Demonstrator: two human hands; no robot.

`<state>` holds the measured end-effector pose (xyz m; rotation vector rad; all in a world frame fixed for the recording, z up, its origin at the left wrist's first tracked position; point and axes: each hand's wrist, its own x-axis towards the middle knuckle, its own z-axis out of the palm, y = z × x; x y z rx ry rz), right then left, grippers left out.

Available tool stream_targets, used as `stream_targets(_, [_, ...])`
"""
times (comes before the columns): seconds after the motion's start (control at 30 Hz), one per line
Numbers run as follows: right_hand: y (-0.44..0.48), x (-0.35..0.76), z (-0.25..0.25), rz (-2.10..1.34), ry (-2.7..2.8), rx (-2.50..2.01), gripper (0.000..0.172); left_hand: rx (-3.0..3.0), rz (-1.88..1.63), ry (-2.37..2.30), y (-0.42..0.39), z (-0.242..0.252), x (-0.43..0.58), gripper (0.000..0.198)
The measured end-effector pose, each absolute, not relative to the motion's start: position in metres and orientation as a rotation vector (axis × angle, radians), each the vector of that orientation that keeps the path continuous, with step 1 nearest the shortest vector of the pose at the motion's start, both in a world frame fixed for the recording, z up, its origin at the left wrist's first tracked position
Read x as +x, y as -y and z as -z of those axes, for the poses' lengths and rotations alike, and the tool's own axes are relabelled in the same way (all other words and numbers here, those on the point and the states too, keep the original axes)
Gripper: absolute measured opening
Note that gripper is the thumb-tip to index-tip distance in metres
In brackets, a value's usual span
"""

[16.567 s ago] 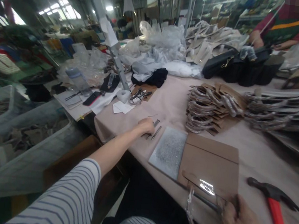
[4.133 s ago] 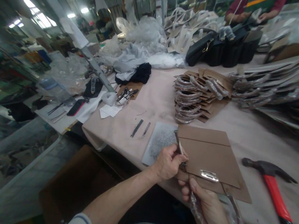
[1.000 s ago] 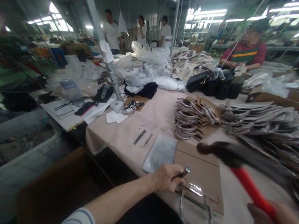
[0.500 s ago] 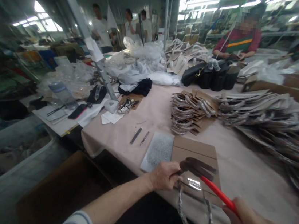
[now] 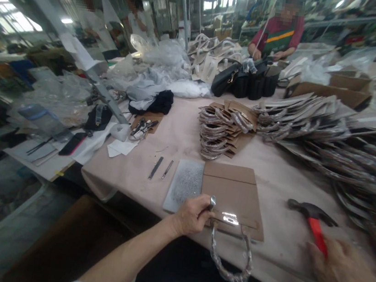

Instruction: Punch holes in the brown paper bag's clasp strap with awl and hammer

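Note:
My left hand [image 5: 192,215] is closed round a short metal punch [image 5: 212,202], upright at the lower left part of a brown bag panel [image 5: 230,190]. A plastic-wrapped handle [image 5: 228,273] hangs from the panel over the table's front edge. Under the panel's left side lies a grey speckled slab [image 5: 186,180]. To the right, my right hand [image 5: 337,267] grips the red handle of a hammer [image 5: 316,222], whose dark head is apart from the punch and the panel.
Two thin metal tools [image 5: 162,168] lie left of the slab. Beyond the panel stand a stack of brown panels [image 5: 224,129] and a larger pile [image 5: 308,120] at right. Black bags [image 5: 247,82] are farther back, near a person in an apron. A metal pole slants at left.
The hammer has moved off the punch to the right with my right hand, uncovering the punch top. The whole view has shifted, with the table items now farther left.

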<state>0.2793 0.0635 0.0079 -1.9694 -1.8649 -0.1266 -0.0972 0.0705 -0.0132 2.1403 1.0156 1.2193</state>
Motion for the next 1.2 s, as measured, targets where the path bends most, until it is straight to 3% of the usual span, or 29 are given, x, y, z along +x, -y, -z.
stream_targets(0.1, [-0.060,0.233,-0.005,0.157,1.994,-1.733,0.049,2.094,-1.182,-1.059,-0.067,0.013,-0.098,0.011])
stream_targets(0.3, [-0.056,0.156,0.016,-0.334,1.943,-1.682,0.037,1.949,-1.159,-1.112,-0.063,0.010,-0.095,0.015])
stream_targets(0.37, [-0.054,0.152,0.022,-0.358,1.892,-1.694,0.039,1.684,-1.209,-1.193,-0.065,0.011,-0.091,0.015])
stream_targets(0.53, [-0.053,0.155,0.016,-0.441,1.748,-1.699,0.043,1.009,-1.388,-1.250,-0.072,0.014,-0.088,0.036])
stream_targets(0.73, [-0.048,0.160,-0.001,-0.917,1.193,-2.055,0.048,1.316,-1.291,-1.188,-0.067,-0.013,-0.066,0.033])
stream_targets(1.2, [-0.037,0.161,-0.022,-1.611,0.747,-1.384,0.053,1.289,-1.132,-1.035,-0.091,-0.027,-0.005,0.025])
